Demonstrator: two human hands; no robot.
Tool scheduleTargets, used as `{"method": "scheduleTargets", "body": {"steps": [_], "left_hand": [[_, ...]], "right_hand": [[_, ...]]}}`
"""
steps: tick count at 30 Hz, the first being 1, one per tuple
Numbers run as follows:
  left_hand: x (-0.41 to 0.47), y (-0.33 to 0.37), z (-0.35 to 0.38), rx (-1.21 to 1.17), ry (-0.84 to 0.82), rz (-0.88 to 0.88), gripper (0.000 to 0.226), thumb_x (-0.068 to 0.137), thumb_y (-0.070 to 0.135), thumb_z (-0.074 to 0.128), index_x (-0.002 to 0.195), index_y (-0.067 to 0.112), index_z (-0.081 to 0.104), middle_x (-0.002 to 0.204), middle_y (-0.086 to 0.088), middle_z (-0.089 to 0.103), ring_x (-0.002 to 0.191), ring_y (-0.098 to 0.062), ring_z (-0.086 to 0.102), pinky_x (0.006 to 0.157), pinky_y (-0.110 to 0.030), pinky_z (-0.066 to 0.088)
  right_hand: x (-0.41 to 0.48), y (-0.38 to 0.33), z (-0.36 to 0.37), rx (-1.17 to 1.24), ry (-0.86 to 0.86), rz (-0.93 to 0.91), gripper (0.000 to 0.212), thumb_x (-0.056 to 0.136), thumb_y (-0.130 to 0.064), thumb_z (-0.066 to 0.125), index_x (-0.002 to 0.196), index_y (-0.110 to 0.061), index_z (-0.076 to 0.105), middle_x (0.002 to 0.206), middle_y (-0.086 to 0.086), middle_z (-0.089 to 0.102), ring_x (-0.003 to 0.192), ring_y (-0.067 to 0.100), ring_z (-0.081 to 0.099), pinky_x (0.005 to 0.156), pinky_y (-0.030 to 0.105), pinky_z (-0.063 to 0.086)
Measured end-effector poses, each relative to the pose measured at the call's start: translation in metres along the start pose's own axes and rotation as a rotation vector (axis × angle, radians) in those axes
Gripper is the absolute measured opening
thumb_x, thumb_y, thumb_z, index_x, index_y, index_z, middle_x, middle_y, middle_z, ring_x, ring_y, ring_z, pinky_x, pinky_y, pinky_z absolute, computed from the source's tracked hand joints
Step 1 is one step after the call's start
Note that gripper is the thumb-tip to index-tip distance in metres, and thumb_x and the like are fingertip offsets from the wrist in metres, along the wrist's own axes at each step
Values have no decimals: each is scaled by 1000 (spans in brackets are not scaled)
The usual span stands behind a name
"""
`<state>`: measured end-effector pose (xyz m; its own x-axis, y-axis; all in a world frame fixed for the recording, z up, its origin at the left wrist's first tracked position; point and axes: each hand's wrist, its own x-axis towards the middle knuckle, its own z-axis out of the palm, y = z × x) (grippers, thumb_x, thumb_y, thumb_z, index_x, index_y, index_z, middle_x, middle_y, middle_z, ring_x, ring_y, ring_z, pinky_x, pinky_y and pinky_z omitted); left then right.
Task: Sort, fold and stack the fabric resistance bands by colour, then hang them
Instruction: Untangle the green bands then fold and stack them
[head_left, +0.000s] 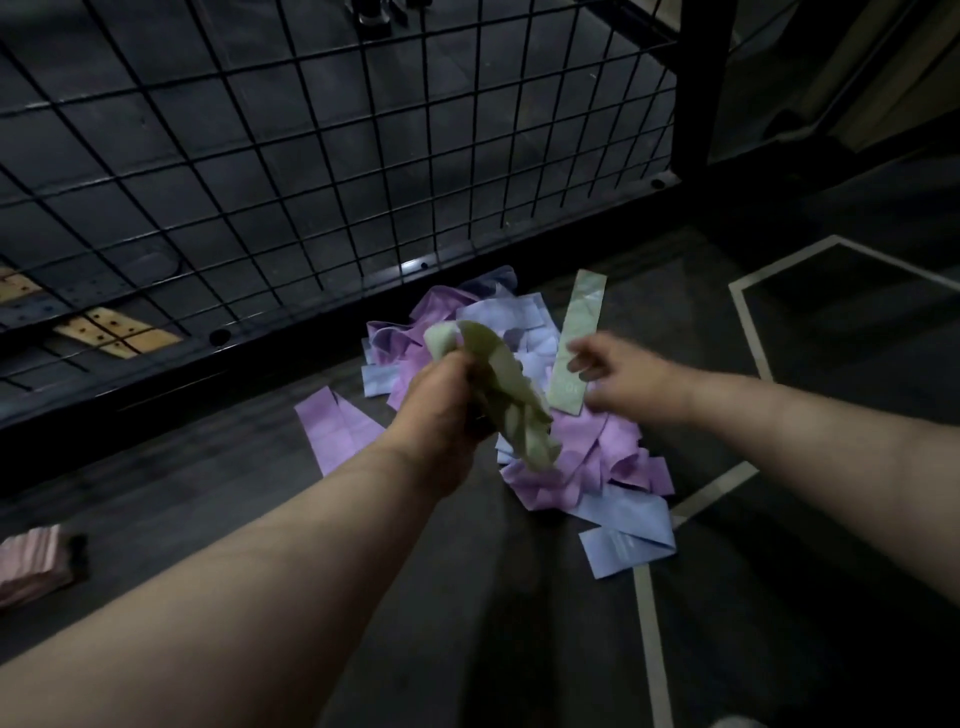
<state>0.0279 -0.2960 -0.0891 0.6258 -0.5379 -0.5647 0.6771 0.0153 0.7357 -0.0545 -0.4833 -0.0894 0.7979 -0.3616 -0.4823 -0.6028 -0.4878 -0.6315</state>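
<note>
A loose pile of fabric bands (597, 457), pink and light blue, lies on the dark floor in the middle of the view. My left hand (447, 400) grips a bunch of pale green bands (509, 395) above the pile. A flat green band (579, 338) lies across the pile's right side. My right hand (618, 371) hovers over that band's near end with fingers loosely spread, blurred by motion, and holds nothing that I can make out. A single pink band (332, 431) lies at the pile's left edge, a blue one (623, 545) at its near edge.
A black wire-mesh panel (311, 171) in a dark frame stands just behind the pile. A folded pink stack (31, 566) sits on the floor at the far left. Pale tape lines (649, 623) mark the floor on the right.
</note>
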Motion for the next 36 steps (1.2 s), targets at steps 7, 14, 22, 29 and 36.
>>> {"method": "scheduleTargets", "body": {"steps": [7, 14, 22, 29, 36], "left_hand": [[-3, 14, -5, -389, -36, -62, 39, 83, 3, 32, 87, 1, 70, 99, -20, 73, 97, -37, 68, 93, -52, 51], [-8, 23, -18, -543, -9, -37, 64, 63, 4, 36, 124, -3, 53, 105, -29, 69, 102, -43, 67, 92, -58, 48], [-33, 55, -41, -448, -47, -27, 47, 83, 10, 31, 122, -3, 54, 92, -24, 70, 80, -37, 72, 78, -45, 53], [-100, 99, -68, -351, -74, -1, 39, 85, 14, 34, 112, 0, 58, 104, -23, 70, 94, -36, 69, 84, -45, 52], [-191, 134, -105, -143, -107, 59, 50, 80, 9, 25, 75, 5, 75, 78, -14, 68, 68, -29, 64, 74, -34, 47]], "right_hand": [[-12, -6, 27, 114, -200, -191, 46, 86, -16, 74, 129, -23, 56, 123, -10, 63, 112, -3, 59, 99, 24, 50], [-17, -23, 31, 245, 73, -342, 48, 77, -6, 80, 118, -12, 55, 102, 8, 68, 98, 21, 67, 88, 34, 55], [-48, -93, 7, -29, -115, -648, 78, 75, -19, 84, 142, -33, 46, 102, -11, 63, 93, 10, 64, 91, 25, 52], [-87, -174, 8, -244, 26, -730, 9, 88, -25, 72, 92, -32, 68, 95, -13, 57, 89, -6, 57, 75, 10, 45], [-163, -273, -5, 169, 155, -705, 9, 99, -22, 56, 96, -13, 57, 91, 14, 67, 82, 32, 69, 79, 54, 57]]}}
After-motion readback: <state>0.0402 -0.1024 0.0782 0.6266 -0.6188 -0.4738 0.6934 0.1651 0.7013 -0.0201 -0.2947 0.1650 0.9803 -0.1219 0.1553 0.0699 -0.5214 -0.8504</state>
